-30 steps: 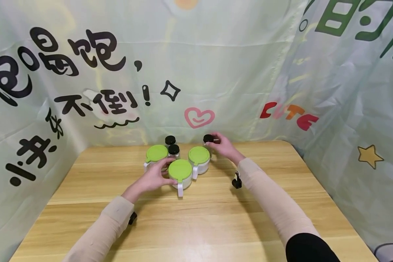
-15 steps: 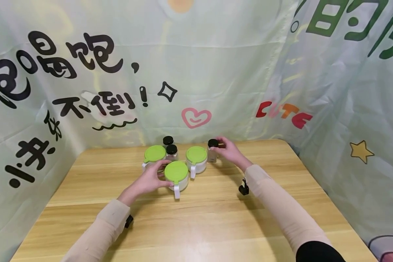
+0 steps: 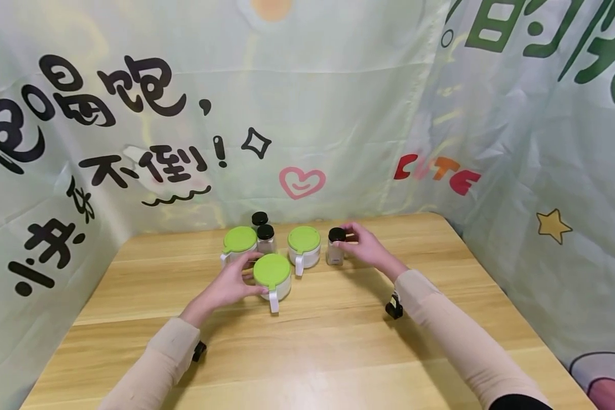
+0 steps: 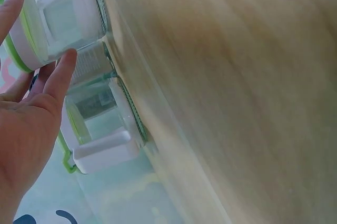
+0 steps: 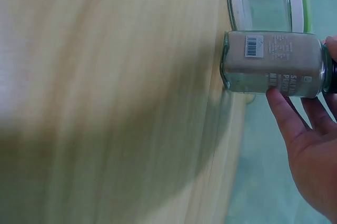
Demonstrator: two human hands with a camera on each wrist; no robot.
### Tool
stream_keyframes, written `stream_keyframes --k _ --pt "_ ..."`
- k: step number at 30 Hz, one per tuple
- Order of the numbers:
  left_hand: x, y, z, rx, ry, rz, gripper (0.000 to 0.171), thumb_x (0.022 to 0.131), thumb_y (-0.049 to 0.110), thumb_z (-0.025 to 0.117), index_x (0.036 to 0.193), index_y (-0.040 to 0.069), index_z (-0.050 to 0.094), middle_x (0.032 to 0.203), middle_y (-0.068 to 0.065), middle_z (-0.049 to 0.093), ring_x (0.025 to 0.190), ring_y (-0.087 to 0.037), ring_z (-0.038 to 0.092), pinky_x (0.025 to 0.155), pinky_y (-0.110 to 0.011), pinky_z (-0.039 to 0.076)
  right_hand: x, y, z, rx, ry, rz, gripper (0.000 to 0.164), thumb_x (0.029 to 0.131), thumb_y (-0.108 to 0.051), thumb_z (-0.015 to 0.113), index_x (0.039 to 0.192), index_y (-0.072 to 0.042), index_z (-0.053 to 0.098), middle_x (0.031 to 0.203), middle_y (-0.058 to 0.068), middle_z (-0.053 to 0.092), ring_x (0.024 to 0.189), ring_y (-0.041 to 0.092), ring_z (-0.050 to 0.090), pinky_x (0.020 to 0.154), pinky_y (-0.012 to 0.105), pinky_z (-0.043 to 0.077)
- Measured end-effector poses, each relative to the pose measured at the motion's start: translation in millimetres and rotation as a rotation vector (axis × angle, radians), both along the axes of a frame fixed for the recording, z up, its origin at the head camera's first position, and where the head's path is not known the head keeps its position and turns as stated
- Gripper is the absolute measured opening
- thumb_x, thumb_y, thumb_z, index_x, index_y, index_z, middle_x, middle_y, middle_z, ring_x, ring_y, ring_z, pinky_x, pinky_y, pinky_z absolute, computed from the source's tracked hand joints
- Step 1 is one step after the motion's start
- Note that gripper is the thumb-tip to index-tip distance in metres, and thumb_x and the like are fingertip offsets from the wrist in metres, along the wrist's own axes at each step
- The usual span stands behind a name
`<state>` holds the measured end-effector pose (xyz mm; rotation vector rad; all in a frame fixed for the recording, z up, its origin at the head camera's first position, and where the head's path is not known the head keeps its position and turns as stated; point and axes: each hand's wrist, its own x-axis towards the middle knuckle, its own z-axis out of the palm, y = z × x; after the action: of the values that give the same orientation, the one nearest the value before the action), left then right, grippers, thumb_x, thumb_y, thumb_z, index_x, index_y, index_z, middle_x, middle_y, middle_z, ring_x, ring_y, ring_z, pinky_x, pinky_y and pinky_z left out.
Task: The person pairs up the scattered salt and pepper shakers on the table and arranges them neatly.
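- Left hand (image 3: 229, 286) holds a round, clear-walled, green-lidded jar with white handle (image 3: 272, 274) on the wood-grained worktop (image 3: 307, 359).
- Behind: two matching jars (image 3: 240, 239) (image 3: 304, 241), two black-capped bottles (image 3: 266, 234) (image 3: 259, 218).
- Right hand (image 3: 367, 246) grips a black-capped, square-sided clear bottle (image 3: 334, 251), barcode (image 5: 254, 46) printed, right of the jars.

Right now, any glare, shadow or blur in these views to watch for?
Head: fairly sharp, pale sheen on the table, soft shadows across it. Left wrist: hazy, sideways, table grain smeared. Right wrist: sideways, broad dark shadow over the table, fine lettering on the black-lidded jar too soft to read.
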<state>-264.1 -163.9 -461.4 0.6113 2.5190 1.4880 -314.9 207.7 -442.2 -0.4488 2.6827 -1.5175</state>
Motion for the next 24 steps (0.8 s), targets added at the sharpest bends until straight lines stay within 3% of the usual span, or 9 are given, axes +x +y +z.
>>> stream_keyframes --k 8,15,21,24 --pt "5.7 -6 -3.4 0.036 -0.015 -0.006 0.091 0.077 0.004 0.092 0.152 0.001 0.041 0.154 -0.025 0.044 0.132 -0.049 0.055 0.103 -0.046 0.055 23.1 -5 3.2 0.017 -0.013 0.061 0.046 0.098 -0.021 0.074 0.135 -0.002 0.054 0.138 0.022 0.059 0.128 0.043 0.059 0.103 0.049 0.055" --pt "13.4 -12 -0.6 0.01 0.043 -0.015 0.09 0.076 0.004 0.092 0.15 -0.004 0.04 0.151 -0.027 0.045 0.132 -0.05 0.053 0.104 -0.047 0.054 41.0 -17 0.3 -0.003 0.014 0.112 0.042 0.097 -0.018 0.077 0.131 -0.002 0.057 0.133 0.02 0.064 0.123 0.042 0.062 0.102 0.054 0.054" --pt "21.6 -13 -3.1 0.031 0.024 -0.036 0.092 0.075 0.003 0.093 0.15 -0.007 0.04 0.148 -0.027 0.047 0.131 -0.048 0.054 0.104 -0.046 0.054 58.2 -24 -0.7 -0.021 0.03 0.163 0.04 0.095 -0.014 0.078 0.127 0.0 0.059 0.131 0.02 0.064 0.121 0.043 0.063 0.102 0.061 0.052" --pt "24.8 -12 -5.3 0.054 0.013 -0.045 0.092 0.076 0.003 0.092 0.151 -0.006 0.04 0.148 -0.026 0.047 0.131 -0.049 0.054 0.105 -0.046 0.054 65.8 -29 -0.5 -0.03 0.028 0.181 0.04 0.094 -0.012 0.079 0.126 0.001 0.059 0.129 0.019 0.064 0.12 0.041 0.064 0.099 0.058 0.055"
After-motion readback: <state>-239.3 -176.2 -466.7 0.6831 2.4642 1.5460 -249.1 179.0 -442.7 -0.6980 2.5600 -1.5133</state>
